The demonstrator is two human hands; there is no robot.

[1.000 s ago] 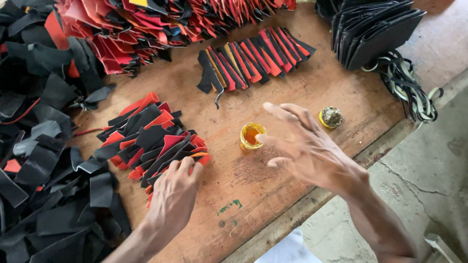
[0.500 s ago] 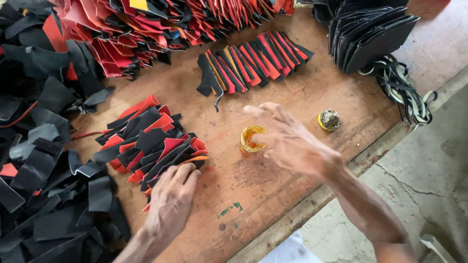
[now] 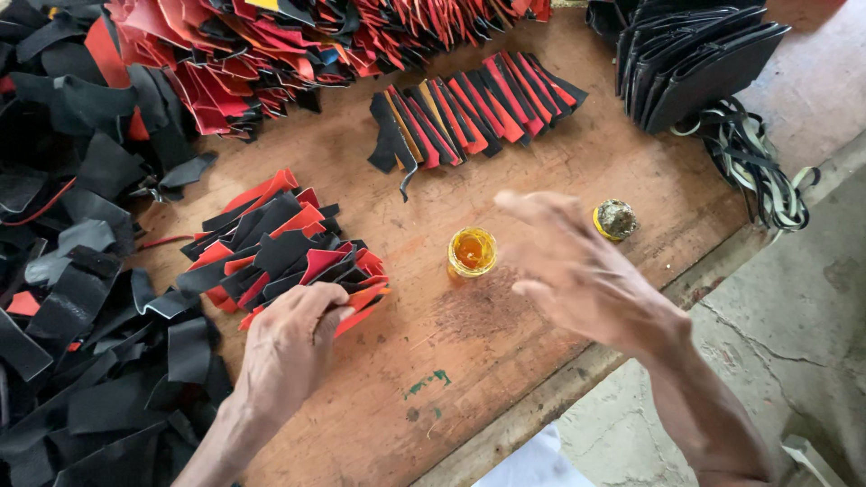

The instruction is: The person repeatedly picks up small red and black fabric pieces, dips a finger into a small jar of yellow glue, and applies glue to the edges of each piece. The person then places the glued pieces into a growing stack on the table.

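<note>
My left hand (image 3: 289, 343) presses down on the near edge of a fanned pile of red and black leather pieces (image 3: 280, 248) on the wooden table (image 3: 505, 388). My right hand (image 3: 577, 271) hovers with fingers spread, holding nothing, just right of a small open yellow pot of amber glue (image 3: 472, 251). The pot's lid (image 3: 616, 219) lies further right on the table.
Another fanned row of red and black pieces (image 3: 478, 113) lies beyond the pot. Heaps of black scraps (image 3: 81, 298) fill the left, red pieces (image 3: 271, 45) the back. Stacked black pieces (image 3: 695, 59) and a coil of straps (image 3: 758, 171) sit at the right edge.
My right hand has dropped lower and shifted slightly toward me beside the glue pot. My left hand stays on the pile, fingers curled a bit more.
</note>
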